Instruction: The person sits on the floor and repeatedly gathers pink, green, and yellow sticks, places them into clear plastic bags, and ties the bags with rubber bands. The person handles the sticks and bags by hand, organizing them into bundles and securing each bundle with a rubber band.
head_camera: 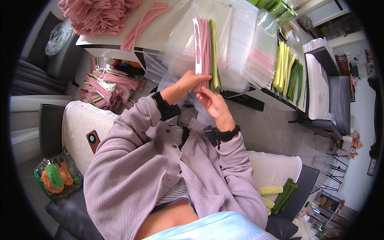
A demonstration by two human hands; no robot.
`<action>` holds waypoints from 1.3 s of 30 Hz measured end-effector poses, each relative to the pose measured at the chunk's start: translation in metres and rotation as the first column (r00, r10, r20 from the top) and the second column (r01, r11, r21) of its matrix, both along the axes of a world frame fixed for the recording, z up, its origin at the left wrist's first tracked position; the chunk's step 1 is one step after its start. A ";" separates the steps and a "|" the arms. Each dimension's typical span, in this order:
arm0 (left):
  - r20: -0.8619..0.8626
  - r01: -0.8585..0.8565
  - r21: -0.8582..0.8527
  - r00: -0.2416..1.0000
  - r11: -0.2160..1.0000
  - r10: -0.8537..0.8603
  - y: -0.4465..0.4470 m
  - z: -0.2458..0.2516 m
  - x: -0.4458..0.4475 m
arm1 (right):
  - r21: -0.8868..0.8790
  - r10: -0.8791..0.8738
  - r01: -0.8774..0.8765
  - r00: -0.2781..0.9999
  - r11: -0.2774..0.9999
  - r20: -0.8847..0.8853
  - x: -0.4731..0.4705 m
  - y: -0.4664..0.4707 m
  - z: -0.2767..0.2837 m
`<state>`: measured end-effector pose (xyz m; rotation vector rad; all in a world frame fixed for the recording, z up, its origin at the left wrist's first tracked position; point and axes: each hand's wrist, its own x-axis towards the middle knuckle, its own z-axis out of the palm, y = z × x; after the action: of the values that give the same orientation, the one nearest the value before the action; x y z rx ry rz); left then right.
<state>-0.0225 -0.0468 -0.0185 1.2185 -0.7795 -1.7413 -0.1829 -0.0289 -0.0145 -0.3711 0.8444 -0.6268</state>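
Note:
A bundle of pink chenille stems lies lengthwise with a white printed card strip along its left side. Dark green and yellow stems run along its right side. Clear plastic film surrounds the bundle. My left hand grips the bundle near its lower end, thumb across the top. Just below, my right hand has its palm partly turned up and its fingers curled at the bundle's lower tip. Whether those fingers pinch the tip or only touch it is unclear. Both wrists wear black straps.
On the white table are a pink stem heap, loose pink stems, clear bags, yellow stems, green stems and tape rolls. Packed bundles lie low at left. A phone rests beside me.

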 end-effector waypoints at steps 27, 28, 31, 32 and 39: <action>0.758 0.271 -0.522 0.582 0.809 0.294 0.028 0.035 0.051 | -0.450 -0.270 0.136 0.930 0.882 -0.248 0.010 -0.018 -0.007; 0.778 0.347 -0.564 0.527 0.750 0.341 0.033 0.041 0.058 | -0.450 -0.263 0.131 0.933 0.883 -0.246 0.009 -0.018 -0.007; 0.846 0.527 -0.525 0.406 0.668 0.344 0.042 0.050 0.066 | -0.444 -0.254 0.129 0.938 0.886 -0.235 0.011 -0.017 -0.009; 0.864 0.563 -0.502 0.366 0.657 0.346 0.043 0.049 0.066 | -0.439 -0.258 0.135 0.938 0.888 -0.233 0.012 -0.016 -0.009; 0.850 0.458 -0.524 0.331 0.719 0.409 0.041 0.031 0.047 | -0.461 -0.222 0.088 0.943 0.883 -0.246 0.014 -0.014 -0.007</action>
<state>0.0245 -0.0058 0.0124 1.5705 -1.9672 -0.2998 -0.1689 -0.0425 -0.0219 -0.8352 1.0191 -0.9374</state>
